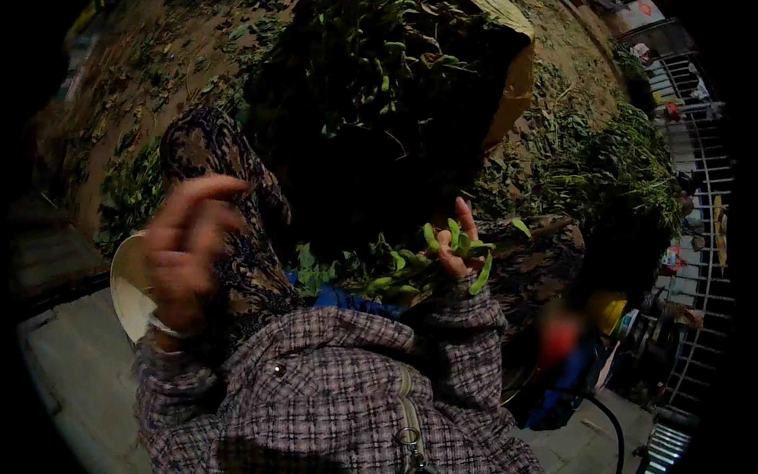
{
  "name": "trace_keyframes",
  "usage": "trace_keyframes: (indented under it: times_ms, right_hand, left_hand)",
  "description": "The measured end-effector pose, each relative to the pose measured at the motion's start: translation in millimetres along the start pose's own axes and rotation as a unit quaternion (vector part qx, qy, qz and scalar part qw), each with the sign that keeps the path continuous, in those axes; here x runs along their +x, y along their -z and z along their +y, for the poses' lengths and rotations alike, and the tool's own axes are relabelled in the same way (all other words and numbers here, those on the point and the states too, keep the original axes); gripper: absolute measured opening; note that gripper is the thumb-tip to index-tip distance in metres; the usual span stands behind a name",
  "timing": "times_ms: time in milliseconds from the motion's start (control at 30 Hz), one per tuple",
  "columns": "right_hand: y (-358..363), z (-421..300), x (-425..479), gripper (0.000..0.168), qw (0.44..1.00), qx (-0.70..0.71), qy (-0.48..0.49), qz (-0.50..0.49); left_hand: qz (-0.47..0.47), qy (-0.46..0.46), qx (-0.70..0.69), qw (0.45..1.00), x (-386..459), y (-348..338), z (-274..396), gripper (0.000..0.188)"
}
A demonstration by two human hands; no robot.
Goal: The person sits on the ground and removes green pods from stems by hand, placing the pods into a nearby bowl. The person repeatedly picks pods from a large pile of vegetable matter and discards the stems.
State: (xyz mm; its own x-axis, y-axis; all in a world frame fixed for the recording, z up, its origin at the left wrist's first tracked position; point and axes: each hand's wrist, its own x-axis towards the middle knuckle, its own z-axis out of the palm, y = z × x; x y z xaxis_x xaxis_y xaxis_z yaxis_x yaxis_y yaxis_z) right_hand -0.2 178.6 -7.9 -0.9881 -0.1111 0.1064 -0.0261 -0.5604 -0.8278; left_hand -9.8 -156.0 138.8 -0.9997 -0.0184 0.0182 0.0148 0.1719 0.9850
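My right hand (455, 265) is palm up in front of my right thigh, its fingers curled around a cluster of green soybean pods (455, 234). One finger points away from me. More pods and leaves (391, 284) lie over my lap beside this hand, above a blue cloth (349, 301). My left hand (186, 255) is raised on the left, motion-blurred, with bent fingers. Whether anything is in it cannot be seen. Just behind it, a pale round bowl (125, 284) is partly covered by the hand and wrist; its inside is mostly hidden.
Ahead of my knees, a heap of soybean plants (385, 71) lies in deep shadow by a yellowish sack (514, 89). Cut plants (616, 160) are piled to the right. A white metal grille (704, 178) borders the right side. A black hose (613, 415) curves at lower right.
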Motion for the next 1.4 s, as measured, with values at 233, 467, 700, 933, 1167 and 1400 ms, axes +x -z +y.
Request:
trace_keyframes:
  times_ms: [233, 467, 700, 933, 1167, 1400]
  right_hand:
    - [-32, -12, -2, 0.075, 0.989, -0.089, -0.08, 0.083]
    - [-38, -6, -8, 0.075, 0.971, -0.166, -0.109, 0.132]
    - [-32, -10, -9, 0.075, 0.979, -0.095, -0.101, 0.151]
    - [-38, -6, -9, 0.071, 0.96, -0.214, -0.091, 0.154]
    - [-48, -14, -14, 0.065, 0.916, -0.352, -0.149, 0.119]
    - [-63, -21, -17, 0.032, 0.899, -0.229, -0.336, 0.161]
  left_hand:
    - [-0.332, 0.157, -0.21, 0.906, 22, -142, -42, 0.021]
    - [-0.329, 0.203, -0.209, 0.898, 31, -154, -54, 0.019]
    - [-0.342, 0.17, -0.175, 0.907, 26, -142, -58, 0.019]
    - [-0.302, 0.053, -0.138, 0.942, 16, -151, -65, 0.01]
    - [-0.277, 0.133, -0.16, 0.938, 22, -149, -55, 0.014]
    - [-0.296, 0.193, -0.205, 0.913, 25, -144, -56, 0.013]
